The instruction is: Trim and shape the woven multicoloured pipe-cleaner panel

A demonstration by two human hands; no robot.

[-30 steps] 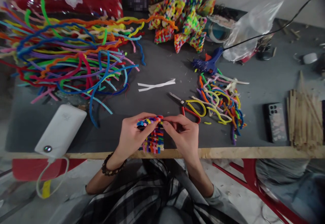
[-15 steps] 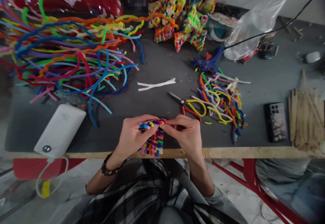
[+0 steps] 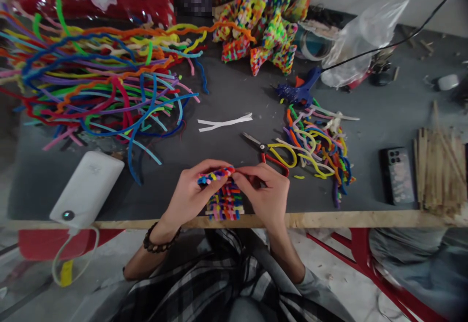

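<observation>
**Position.** The woven pipe-cleaner panel (image 3: 224,204) sits at the near edge of the worktop (image 3: 226,93), about midway along it. Its lower rows reach the wooden rim (image 3: 329,219).

**Hands.** Both hands grasp the panel. The left hand (image 3: 190,193) pinches the upper row from the left. The right hand (image 3: 268,193) pinches the same row from the right, and the fingertips of the two hands almost meet.

**Probable faults.**
- Loss of weave: the upper row appears to be held only by the two pinches. If either pinch relaxes, the short stems are likely to spring back and slide out of the rows below.
- Drop: the panel lies right at the rim. A pull toward the body could take it off the worktop and onto the lap.
- Pricking: cut stem ends probably carry bare wire. Hard pressure on the row ends could prick a fingertip.
- Blade contact: the scissors (image 3: 265,151) lie just beyond the right hand, near the pile of offcuts (image 3: 318,149). A reach made without looking could meet the blades.
</observation>
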